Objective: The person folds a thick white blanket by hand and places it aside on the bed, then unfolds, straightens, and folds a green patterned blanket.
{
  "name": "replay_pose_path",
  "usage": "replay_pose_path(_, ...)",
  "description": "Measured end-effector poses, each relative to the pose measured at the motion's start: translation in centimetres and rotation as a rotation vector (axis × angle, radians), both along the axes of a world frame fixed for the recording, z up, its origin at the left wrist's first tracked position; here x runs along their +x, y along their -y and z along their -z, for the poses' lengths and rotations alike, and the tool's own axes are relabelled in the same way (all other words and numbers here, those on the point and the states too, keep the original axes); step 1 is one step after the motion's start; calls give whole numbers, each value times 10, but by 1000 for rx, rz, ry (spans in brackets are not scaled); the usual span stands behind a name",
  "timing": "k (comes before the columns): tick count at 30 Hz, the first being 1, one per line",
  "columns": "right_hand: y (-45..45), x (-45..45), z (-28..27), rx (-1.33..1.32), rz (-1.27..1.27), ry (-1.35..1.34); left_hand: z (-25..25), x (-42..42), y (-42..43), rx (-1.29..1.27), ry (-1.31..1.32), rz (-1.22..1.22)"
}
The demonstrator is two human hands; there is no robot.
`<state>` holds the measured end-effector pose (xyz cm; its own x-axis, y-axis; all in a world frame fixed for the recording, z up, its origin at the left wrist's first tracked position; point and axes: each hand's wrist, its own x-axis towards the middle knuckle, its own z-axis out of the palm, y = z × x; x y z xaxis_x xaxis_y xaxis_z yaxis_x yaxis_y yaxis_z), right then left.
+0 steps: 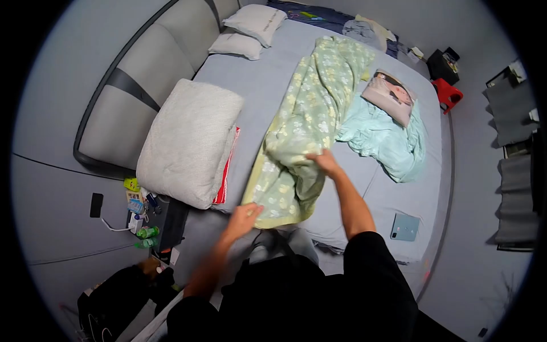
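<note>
A light green floral blanket [325, 74] lies in a long strip down the middle of the bed, its near end rumpled. My left hand [244, 221] is at the blanket's near left corner, thumb and fingers closed on the yellow-green edge. Farther up, my right hand [325, 162] grips a bunched fold along the blanket's right side. Some fingertips of both hands are hidden or slightly blurred. To the right of the blanket is a crumpled mint-green cloth [387, 145], with a printed pillow [391, 96] resting on its upper part.
A folded thick white quilt [188, 139] lies on the left of the bed, with something red and white under it. White pillows [256, 24] lie by the grey headboard [165, 48]. A tablet [405, 227] rests near the right front edge. A cluttered nightstand [165, 222] stands at left.
</note>
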<state>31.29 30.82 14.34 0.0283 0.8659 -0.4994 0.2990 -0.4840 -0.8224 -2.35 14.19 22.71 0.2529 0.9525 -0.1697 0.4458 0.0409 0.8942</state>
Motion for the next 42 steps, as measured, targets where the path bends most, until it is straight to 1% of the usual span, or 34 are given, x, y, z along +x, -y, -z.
replay_pose_path(1,14,41,3,128,134,193,7,-17,-6,58,-49,-19)
replay_pose_path(2,45,104,-5,196,354,236,17,-40,-15,63,-171,-59)
replay_pose_path(3,75,167,-16,278,571,277,29,-66,-26,74,-96,-127)
replay_pose_path(4,124,207,-29,435,1067,-108,5,-80,-36,47,-109,-192)
replay_pose_path(5,177,236,-35,591,1538,-533,35,-106,-47,328,-50,-282)
replay_pose_path(6,224,255,-23,582,1870,-333,15,-116,-55,258,-183,-329)
replay_pose_path(7,266,246,-21,531,1932,-241,19,-123,-62,328,-157,-373)
replay_pose_path(9,322,231,1,364,1975,-456,25,-131,-79,410,-174,-488)
replay_pose_path(10,346,224,6,316,1986,-489,59,-144,-99,640,-139,-633)
replay_pose_path(12,385,211,17,211,1988,-569,27,-165,-116,348,-170,-777)
replay_pose_path(14,437,230,77,291,1788,-820,-8,-163,-126,273,120,-854)
replay_pose_path(15,448,230,79,331,1674,-935,-23,-159,-129,229,266,-890)
replay_pose_path(16,456,226,85,351,1614,-965,-35,-151,-129,237,328,-903)
replay_pose_path(17,463,222,93,379,1672,-988,-46,-144,-128,242,388,-914)
replay_pose_path(19,457,207,84,433,1785,-1034,-55,-136,-125,228,484,-931)
replay_pose_path(20,450,191,63,456,1818,-1040,-55,-139,-125,206,520,-937)
replay_pose_path(21,453,191,68,448,1780,-1085,-52,-141,-124,184,557,-944)
replay_pose_path(23,457,196,95,432,1700,-1173,-40,-143,-123,152,509,-952)
replay_pose_path(24,452,190,79,429,1709,-1160,-30,-147,-121,136,485,-957)
replay_pose_path(27,449,188,46,339,1367,-1281,2,-174,-112,161,301,-735)
replay_pose_path(28,448,189,38,336,1402,-1229,5,-172,-107,157,282,-715)
replay_pose_path(30,446,190,24,326,1471,-1116,16,-179,-100,158,6,-618)
replay_pose_path(31,450,192,26,372,1563,-1056,24,-185,-95,160,-130,-568)
replay_pose_path(33,458,197,34,464,1739,-929,41,-196,-86,122,-136,-552)
replay_pose_path(34,463,198,35,497,1783,-846,50,-200,-83,103,-139,-544)
replay_pose_path(37,476,202,34,450,1812,-722,70,-212,-69,46,-285,-495)
replay_pose_path(38,478,201,34,417,1790,-685,73,-219,-64,-38,-360,-414)
replay_pose_path(39,485,211,48,382,1768,-647,83,-224,-60,-67,-380,-385)
replay_pose_path(40,486,212,50,349,1746,-611,97,-229,-59,-95,-399,-355)
replay_pose_path(41,486,212,52,346,1714,-713,108,-237,-59,-121,-417,-323)
replay_pose_path(42,481,208,45,347,1680,-814,95,-227,-52,-219,-427,-277)
